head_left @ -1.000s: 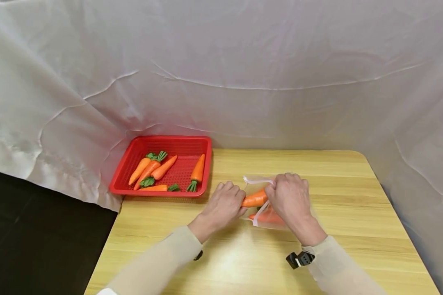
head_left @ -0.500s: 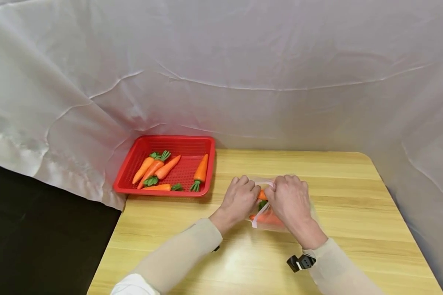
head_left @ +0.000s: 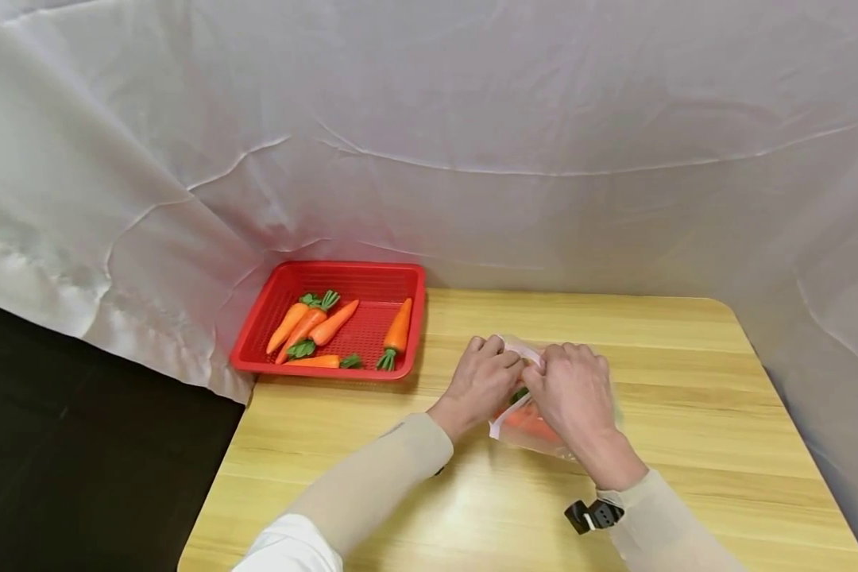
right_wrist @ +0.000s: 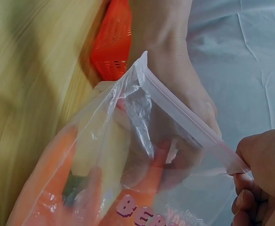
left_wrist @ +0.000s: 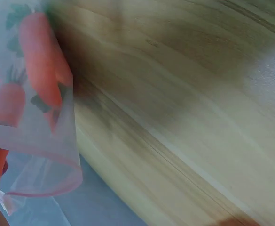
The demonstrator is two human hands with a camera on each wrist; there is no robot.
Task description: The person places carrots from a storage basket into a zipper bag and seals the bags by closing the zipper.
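Head view is showing a white cloth backdrop (head_left: pixel 472 119) filling the upper frame, and a wooden table (head_left: pixel 686 381) running across the lower half. At centre left of the frame a red basket (head_left: pixel 257 349) is sitting at the table's far left corner, holding five orange carrots (head_left: pixel 398 330) with green tops, lying loose and well apart from the work. Just right of centre, both hands are meeting over a clear zip bag (head_left: pixel 543 433) lying on the table.

Left hand (head_left: pixel 482 381) is reaching into the bag's mouth; its fingers are showing through the plastic in the right wrist view, beside the carrots in the bag (right_wrist: pixel 57 174). Whether those fingers are gripping anything, I cannot tell. Right hand (head_left: pixel 572 389) is pinching the zip strip (right_wrist: pixel 189 117) at the lower right of its wrist view, lifting the mouth wide.

As a judgement, the step is going well if the right hand is keeping the strip raised and taut, so the mouth is not collapsing on the left hand, and if the carrots are being pushed toward the bag's bottom, clear of the zip. The left wrist view is showing several carrots in there, packed close.
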